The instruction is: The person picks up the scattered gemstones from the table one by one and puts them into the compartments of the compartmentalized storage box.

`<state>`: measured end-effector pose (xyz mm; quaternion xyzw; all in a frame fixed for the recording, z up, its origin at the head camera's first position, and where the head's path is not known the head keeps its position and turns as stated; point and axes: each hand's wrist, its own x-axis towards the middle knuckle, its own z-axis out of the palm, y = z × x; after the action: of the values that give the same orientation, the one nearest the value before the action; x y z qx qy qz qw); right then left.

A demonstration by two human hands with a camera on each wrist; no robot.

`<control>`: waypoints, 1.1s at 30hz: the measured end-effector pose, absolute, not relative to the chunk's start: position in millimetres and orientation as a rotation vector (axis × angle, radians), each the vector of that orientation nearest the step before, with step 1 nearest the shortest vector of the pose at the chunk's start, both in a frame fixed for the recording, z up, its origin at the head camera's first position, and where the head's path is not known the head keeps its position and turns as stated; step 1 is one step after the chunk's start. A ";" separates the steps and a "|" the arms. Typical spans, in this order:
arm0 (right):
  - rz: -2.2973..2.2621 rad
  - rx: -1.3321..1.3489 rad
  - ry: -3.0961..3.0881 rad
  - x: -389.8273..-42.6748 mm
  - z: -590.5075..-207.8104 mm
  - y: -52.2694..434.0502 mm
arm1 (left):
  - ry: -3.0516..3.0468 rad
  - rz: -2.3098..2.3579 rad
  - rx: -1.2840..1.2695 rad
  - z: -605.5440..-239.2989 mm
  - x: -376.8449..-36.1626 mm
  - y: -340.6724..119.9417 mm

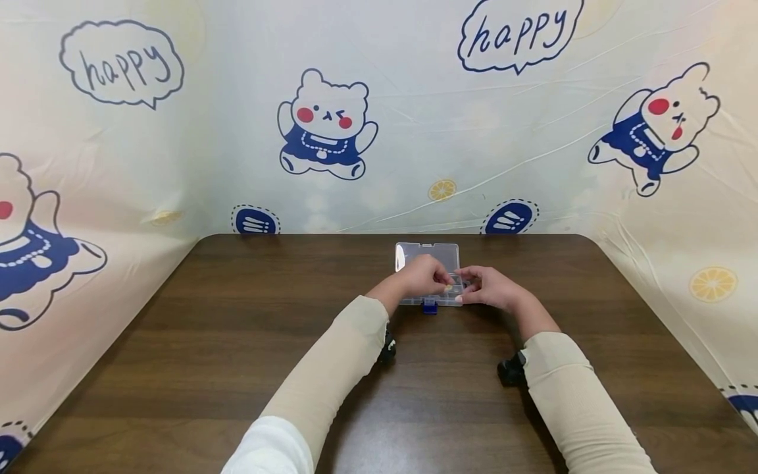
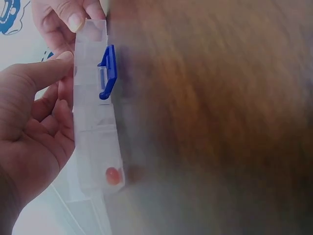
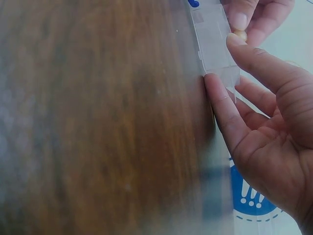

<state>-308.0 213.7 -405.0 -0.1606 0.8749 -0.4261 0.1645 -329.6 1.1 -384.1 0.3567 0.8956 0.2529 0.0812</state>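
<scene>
A clear plastic compartment box [image 1: 458, 289] lies on the table with its lid [image 1: 428, 253] raised at the back and a blue latch [image 1: 429, 306] at the front. My left hand [image 1: 423, 275] reaches over the box and pinches a small yellowish bead-like piece [image 3: 240, 35] above the right-hand compartments. Around the box's right end, the fingers of my right hand [image 1: 491, 288] hold the side and front corner, its thumb close to the yellowish piece. In the left wrist view a red round bead [image 2: 113, 175] shows through the box's left end. My left hand hides part of the compartments.
The brown wooden table [image 1: 266, 342] extends around the box on all sides. Behind it hangs a pale printed cloth [image 1: 408, 145] with cartoon bears. A black wrist camera [image 1: 511, 370] sits under the right sleeve, another [image 1: 387, 347] under the left.
</scene>
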 end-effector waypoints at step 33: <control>-1.197 -0.436 2.502 -307.0 -402.8 210.4 | 2.621 1.325 0.842 -389.3 -312.2 -58.8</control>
<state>-307.0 210.4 -402.8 -0.1530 0.8788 -0.4203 0.1662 -312.2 -58.8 -389.3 0.2752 0.8572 0.4331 0.0431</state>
